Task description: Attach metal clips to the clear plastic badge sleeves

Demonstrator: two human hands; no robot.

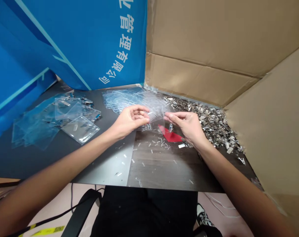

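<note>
My left hand [129, 120] and my right hand [186, 123] are both pinched on one clear plastic sleeve [155, 115], held between them just above the dark table [110, 164]. A small metal clip [170, 127] hangs at the sleeve's lower edge by my right fingers. Right behind my hands lies a stack of clear sleeves [124, 98]. To the right spreads a heap of metal clips [211, 123]. A pile of sleeves with clips on them [58, 120] lies at the left.
A red patch [170, 135] shows on the table under the sleeve, with small clear plastic scraps [151, 144] scattered around. Cardboard walls [270, 125] close the right and back, and a blue printed panel [72, 42] closes the left. A chair and cable sit below the table edge.
</note>
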